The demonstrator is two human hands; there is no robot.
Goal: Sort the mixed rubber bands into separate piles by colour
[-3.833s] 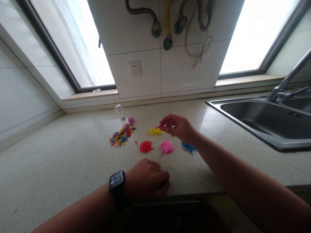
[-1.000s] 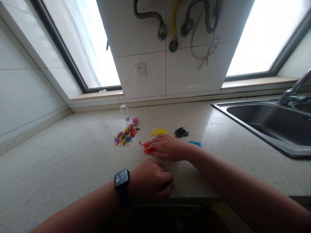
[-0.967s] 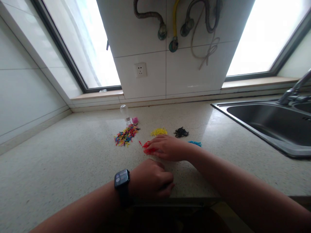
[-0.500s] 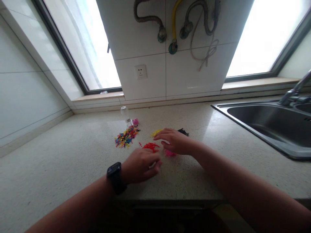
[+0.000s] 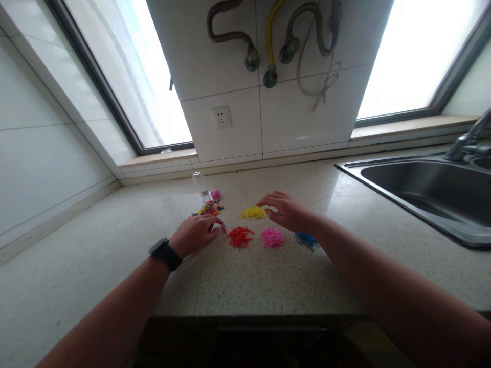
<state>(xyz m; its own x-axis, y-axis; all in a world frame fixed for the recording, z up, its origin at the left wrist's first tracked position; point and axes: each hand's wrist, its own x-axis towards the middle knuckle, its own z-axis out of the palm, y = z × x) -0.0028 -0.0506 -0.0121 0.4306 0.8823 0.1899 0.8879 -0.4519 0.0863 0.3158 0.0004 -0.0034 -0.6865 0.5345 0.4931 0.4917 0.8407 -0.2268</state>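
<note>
Speckled counter (image 5: 245, 286), sink (image 5: 414, 189) set at its right end, tiled wall (image 5: 226, 138) with socket (image 5: 221, 117) behind, bright window either side. Left hand (image 5: 196, 235), half-open, covers the near side of the mixed pile (image 5: 210, 207), grip hidden; right hand (image 5: 286, 210), loosely open, nothing visibly held, at the yellow pile (image 5: 253, 212). Red pile (image 5: 240, 237) and pink pile (image 5: 272, 237) lie nearer the front edge.
</note>
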